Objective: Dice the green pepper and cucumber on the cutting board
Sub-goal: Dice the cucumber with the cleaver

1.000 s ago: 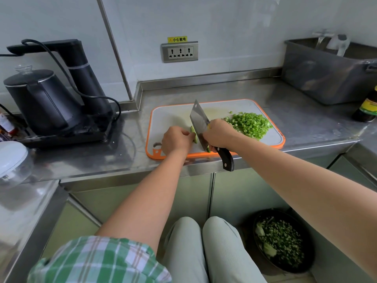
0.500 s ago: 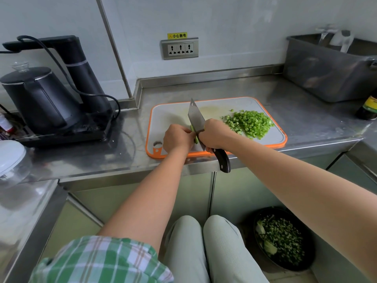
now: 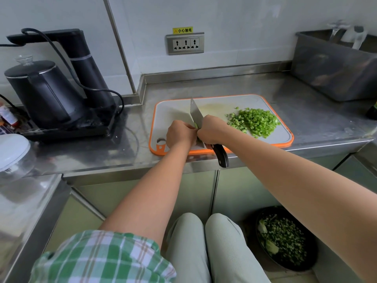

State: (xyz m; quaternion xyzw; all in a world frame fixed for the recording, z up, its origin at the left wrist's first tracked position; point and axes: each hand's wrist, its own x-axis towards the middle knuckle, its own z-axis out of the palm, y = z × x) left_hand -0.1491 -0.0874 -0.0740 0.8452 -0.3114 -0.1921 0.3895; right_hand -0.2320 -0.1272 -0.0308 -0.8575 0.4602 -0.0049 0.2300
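Note:
A white cutting board with an orange rim [image 3: 271, 144] lies on the steel counter. A heap of diced green pieces [image 3: 256, 121] sits on its right half. My right hand [image 3: 212, 129] grips the black handle of a cleaver [image 3: 195, 113], whose blade points away from me and stands on edge over the board's middle. My left hand [image 3: 180, 134] is curled just left of the blade, holding a green vegetable piece [image 3: 196, 125] of which only a sliver shows between the two hands.
A black electric kettle [image 3: 43, 92] on its base stands at the left with a cord. A steel tub [image 3: 336, 66] sits at the back right. On the floor to the right is a dark bin [image 3: 285, 237] of green scraps. A white lid [image 3: 12, 152] lies far left.
The cleaver has come down closer to the board and the two hands have drawn together, so less of the green piece shows. The diced heap is unchanged.

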